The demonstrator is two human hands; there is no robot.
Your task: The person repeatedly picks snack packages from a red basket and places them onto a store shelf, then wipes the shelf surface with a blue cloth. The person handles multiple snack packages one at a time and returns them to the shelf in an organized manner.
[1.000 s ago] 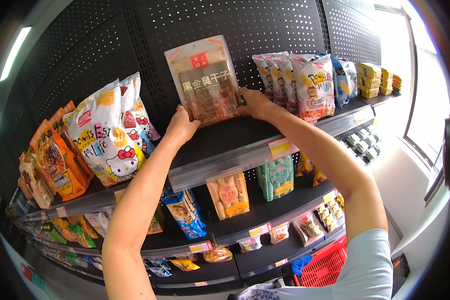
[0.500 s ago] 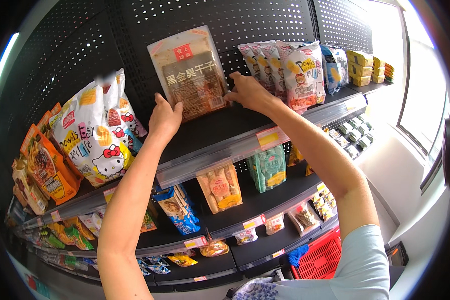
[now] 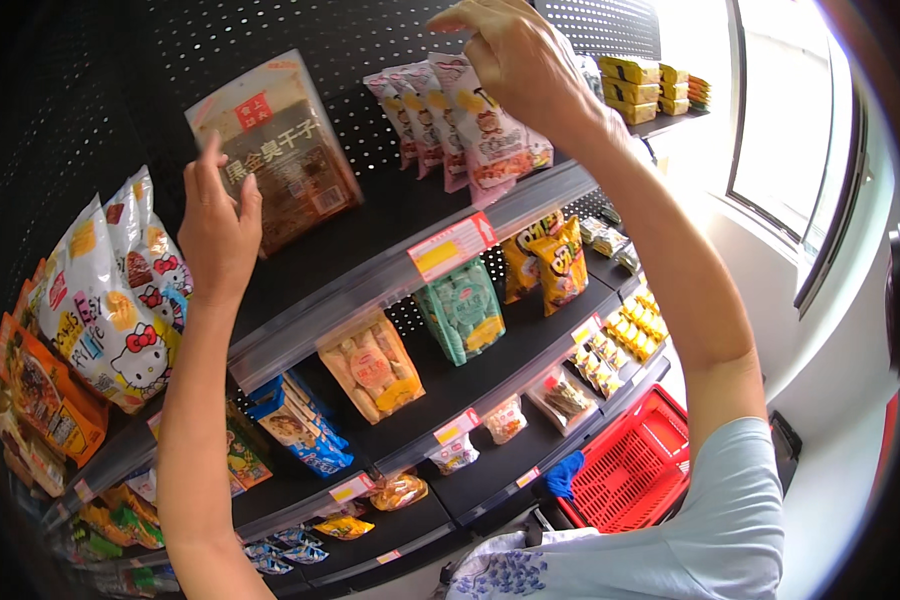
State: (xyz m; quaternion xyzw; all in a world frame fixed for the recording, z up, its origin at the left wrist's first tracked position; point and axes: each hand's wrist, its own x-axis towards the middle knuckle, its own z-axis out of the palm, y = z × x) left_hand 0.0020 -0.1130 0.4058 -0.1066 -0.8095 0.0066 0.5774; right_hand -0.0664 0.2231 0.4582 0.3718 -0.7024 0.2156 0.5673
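Note:
A flat clear-topped package of brown food [image 3: 295, 165] stands upright on the top shelf, leaning against the perforated back panel. At its left edge is my left hand [image 3: 220, 225], fingers raised and apart from the thumb, overlapping the front of the package; whether a fingertip touches it is hard to tell. My right hand [image 3: 525, 70] is up in front of the row of pink-and-white snack bags [image 3: 485, 130]. Its fingers are spread with nothing seen in them, and it hides the tops of the right-hand bags.
Large white snack bags [image 3: 120, 310] and an orange pack [image 3: 55, 390] stand left on the shelf. Yellow packs [image 3: 630, 90] are stacked at the far right. Lower shelves carry a green bag [image 3: 460, 310] and a tan bag [image 3: 370, 370]. A red basket [image 3: 635, 455] sits low right.
My right hand has left the package's right side and risen to the right, over the snack bags. My left hand has loosened and lifted slightly along the left edge. The view has shifted right.

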